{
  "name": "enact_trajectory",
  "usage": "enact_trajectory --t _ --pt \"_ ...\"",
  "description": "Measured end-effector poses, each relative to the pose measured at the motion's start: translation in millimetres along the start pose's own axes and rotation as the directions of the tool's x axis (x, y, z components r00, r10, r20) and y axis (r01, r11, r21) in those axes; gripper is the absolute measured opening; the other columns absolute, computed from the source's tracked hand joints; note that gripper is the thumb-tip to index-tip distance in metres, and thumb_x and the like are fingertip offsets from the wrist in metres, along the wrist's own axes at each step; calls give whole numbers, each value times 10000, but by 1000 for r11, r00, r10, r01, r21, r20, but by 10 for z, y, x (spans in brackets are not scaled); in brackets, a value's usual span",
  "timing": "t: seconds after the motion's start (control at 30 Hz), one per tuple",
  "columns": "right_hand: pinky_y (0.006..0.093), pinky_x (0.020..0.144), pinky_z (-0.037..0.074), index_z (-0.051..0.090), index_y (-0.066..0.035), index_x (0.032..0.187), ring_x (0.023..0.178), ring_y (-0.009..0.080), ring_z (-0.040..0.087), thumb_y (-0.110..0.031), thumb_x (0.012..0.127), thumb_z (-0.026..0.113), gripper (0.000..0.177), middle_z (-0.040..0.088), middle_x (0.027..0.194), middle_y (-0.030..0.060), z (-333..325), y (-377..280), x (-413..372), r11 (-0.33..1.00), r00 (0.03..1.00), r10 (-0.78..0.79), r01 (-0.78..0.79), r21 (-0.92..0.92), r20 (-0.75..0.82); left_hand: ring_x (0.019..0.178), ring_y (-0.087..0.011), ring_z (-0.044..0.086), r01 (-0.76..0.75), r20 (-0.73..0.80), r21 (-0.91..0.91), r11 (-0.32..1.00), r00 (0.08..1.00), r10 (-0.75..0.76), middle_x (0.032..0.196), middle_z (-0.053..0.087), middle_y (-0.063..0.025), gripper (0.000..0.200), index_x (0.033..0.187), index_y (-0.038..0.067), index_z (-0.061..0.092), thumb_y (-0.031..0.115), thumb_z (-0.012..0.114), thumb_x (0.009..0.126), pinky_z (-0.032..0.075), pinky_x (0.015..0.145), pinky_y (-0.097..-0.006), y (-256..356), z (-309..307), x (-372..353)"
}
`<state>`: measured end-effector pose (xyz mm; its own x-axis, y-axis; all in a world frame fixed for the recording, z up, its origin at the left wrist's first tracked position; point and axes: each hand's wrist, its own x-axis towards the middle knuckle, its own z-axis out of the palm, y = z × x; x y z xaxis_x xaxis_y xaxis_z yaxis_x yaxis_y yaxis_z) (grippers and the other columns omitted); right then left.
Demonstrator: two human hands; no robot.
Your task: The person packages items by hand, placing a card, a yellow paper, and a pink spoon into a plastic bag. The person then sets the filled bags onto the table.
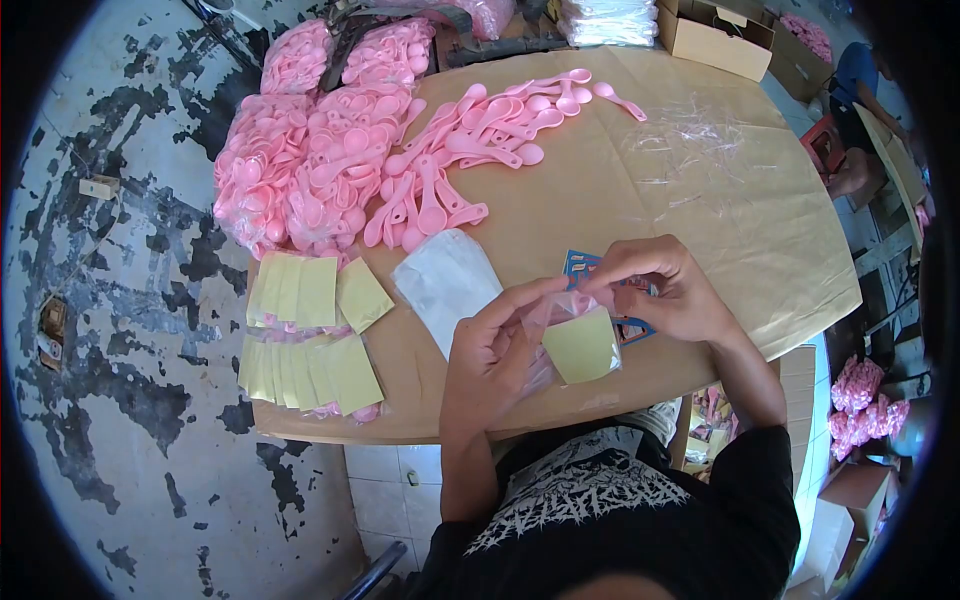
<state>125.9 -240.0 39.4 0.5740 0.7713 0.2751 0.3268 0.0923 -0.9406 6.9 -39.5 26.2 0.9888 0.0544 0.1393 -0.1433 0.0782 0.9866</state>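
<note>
Near the table's front edge, my left hand [492, 352] and my right hand [665, 290] pinch the top of a clear plastic bag [537, 318] between them. A yellow card [582, 347] shows in the bag, and something pink is partly visible behind the plastic. Under my right hand lie blue printed cards [634, 328], partly covered. A stack of white plastic sheets or bags [447, 282] rests just beyond my left hand. Two rows of bagged yellow cards [310, 372] with pink items lie at the left front.
Loose pink spoons [480, 125] and filled bags of spoons [300, 170] cover the back left. Clear plastic scraps [690, 150] lie at the back right, near an open cardboard box [715, 42]. Another person [855, 130] sits at the far right.
</note>
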Motion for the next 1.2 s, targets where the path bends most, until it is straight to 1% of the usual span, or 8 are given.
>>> enact_trajectory --t 0.07,0.43,0.63,0.7,0.87,0.93,1.1,1.2 --pt "298 776 506 747 -61 994 830 154 651 47 817 664 223 729 927 80 -60 73 10 965 982 -184 188 -181 41 990 -118 635 -24 40 25 999 999 23 1117 677 -111 295 1247 -43 599 -22 515 965 491 851 -245 -4 7 4" --pt "340 813 462 769 -117 833 819 203 631 50 645 662 273 723 772 -6 -161 59 -9 902 963 -263 269 -339 64 659 -59 495 -119 127 215 969 987 93 762 613 -52 273 1087 14 653 -83 460 922 409 609 -224 -88 -52 33" --pt "342 812 448 765 -158 812 782 184 614 32 657 699 255 717 772 -40 -195 48 4 826 936 -334 347 -444 112 663 -61 503 -81 98 42 996 992 77 741 614 -51 99 963 -7 593 -30 507 919 419 629 -222 -164 -61 38" --pt "346 819 445 758 -158 794 784 189 615 24 652 695 239 716 775 -43 -186 40 4 819 935 -337 349 -455 110 690 -59 563 -44 62 152 987 997 35 732 627 -48 16 926 -2 569 -1 577 912 456 638 -223 -93 -7 17" --pt "358 800 468 725 -122 864 807 219 638 8 705 674 212 715 804 -11 -270 73 8 695 899 -407 421 -583 163 809 -103 687 -16 18 166 986 1000 14 772 681 -71 251 860 18 510 71 755 847 551 648 -247 -124 64 37" --pt "366 771 485 694 -95 944 828 228 651 15 751 650 227 707 797 17 -144 13 -13 900 947 -318 286 -328 -47 863 -133 709 -40 6 110 993 999 40 845 707 -100 319 853 25 493 93 802 813 583 665 -261 -184 29 20" --pt "295 632 504 651 -31 1065 692 153 675 -94 811 763 285 675 725 57 91 -288 12 898 991 116 -74 -434 71 895 -162 702 -115 -52 41 993 992 117 1049 695 -147 319 917 38 490 75 791 818 601 737 -281 -178 8 -99" --pt "284 575 485 685 -44 957 604 156 650 -137 781 812 236 651 658 61 171 -391 116 911 987 76 -10 -413 144 943 -196 693 -95 -96 -121 988 992 84 1140 665 -190 327 951 26 492 -27 773 793 598 759 -291 25 -113 -216"
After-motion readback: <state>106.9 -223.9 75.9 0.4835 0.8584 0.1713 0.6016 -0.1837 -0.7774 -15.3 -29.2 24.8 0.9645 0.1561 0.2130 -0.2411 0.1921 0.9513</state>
